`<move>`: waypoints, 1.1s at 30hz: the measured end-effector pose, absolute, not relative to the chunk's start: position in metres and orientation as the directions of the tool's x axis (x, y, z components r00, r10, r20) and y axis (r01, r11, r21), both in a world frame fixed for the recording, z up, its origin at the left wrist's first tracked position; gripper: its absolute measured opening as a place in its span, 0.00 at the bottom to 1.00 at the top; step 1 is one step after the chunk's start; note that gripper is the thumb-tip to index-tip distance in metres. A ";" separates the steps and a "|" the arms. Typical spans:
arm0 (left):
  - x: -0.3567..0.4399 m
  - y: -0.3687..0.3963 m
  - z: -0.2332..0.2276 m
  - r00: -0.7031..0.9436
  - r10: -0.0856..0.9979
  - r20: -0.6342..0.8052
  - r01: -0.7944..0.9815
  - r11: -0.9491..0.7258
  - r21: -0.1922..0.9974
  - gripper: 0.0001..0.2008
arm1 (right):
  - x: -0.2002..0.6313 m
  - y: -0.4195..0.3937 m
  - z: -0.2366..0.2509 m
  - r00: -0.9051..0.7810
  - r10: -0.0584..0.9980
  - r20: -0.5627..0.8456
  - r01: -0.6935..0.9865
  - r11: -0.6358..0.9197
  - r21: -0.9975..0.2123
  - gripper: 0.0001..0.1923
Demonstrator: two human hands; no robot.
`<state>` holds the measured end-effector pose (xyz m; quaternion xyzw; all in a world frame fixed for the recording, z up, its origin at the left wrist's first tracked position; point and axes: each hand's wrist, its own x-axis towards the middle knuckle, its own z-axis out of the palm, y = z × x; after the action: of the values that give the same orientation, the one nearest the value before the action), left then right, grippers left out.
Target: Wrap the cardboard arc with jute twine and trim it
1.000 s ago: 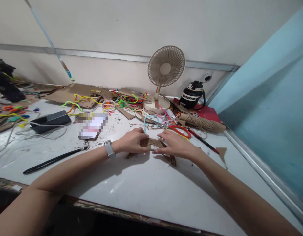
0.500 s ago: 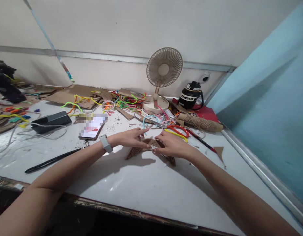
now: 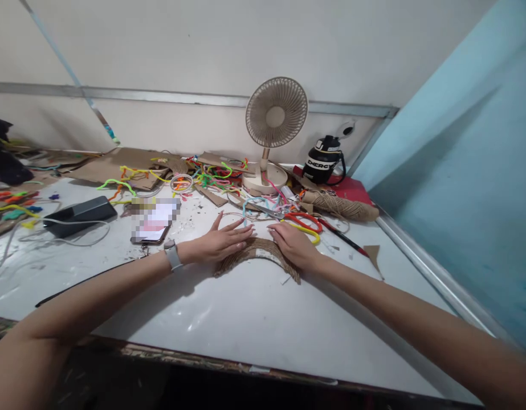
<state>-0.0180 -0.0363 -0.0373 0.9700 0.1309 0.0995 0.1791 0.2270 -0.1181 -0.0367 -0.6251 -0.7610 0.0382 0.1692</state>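
Observation:
A curved arch of brown twine-wrapped cardboard lies on the white table in front of me, its two ends pointing towards me. A small pale label shows near the top of its curve. My left hand, with a grey watch on the wrist, rests flat over the arch's left side, fingers spread. My right hand lies over the arch's right side with its fingers bent a little and resting on it. Just beyond the right hand are scissors with red and yellow handles.
Behind the hands stand a fan and a black bottle. A twine roll, colourful pipe cleaners and cardboard scraps lie about. On the left are a phone and a black box-shaped device with a cable.
My hands have moved apart from the middle of the arch to its two sides, baring the label. The arch now looks flatter on the table. The view has shifted slightly.

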 end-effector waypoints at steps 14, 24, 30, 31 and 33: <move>-0.013 -0.042 -0.038 0.932 0.325 0.159 0.248 -0.894 0.372 0.28 | 0.229 -0.123 -0.036 -0.063 0.983 0.173 0.867 0.140 -0.479 0.18; -0.012 -0.065 -0.022 0.870 0.470 0.149 0.373 -0.825 0.426 0.41 | 0.229 -0.130 -0.022 0.023 0.926 0.376 0.761 0.228 -0.608 0.12; -0.013 -0.052 -0.027 0.758 0.623 0.193 0.370 -0.654 0.659 0.41 | 0.203 -0.156 -0.013 -0.275 0.754 0.597 0.685 0.590 -0.428 0.13; -0.013 -0.048 -0.027 0.744 0.641 0.187 0.360 -0.621 0.696 0.41 | 0.197 -0.161 -0.015 -0.418 0.727 0.545 0.618 0.668 -0.416 0.14; -0.014 -0.042 -0.025 0.705 0.687 0.175 0.352 -0.553 0.755 0.40 | 0.186 -0.171 -0.021 -0.664 0.611 0.431 0.456 0.788 -0.413 0.19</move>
<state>-0.0141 -0.0416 -0.0250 0.8501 0.3058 0.2324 0.3603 0.1858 -0.1712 -0.0214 -0.2958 -0.9019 0.1362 0.2837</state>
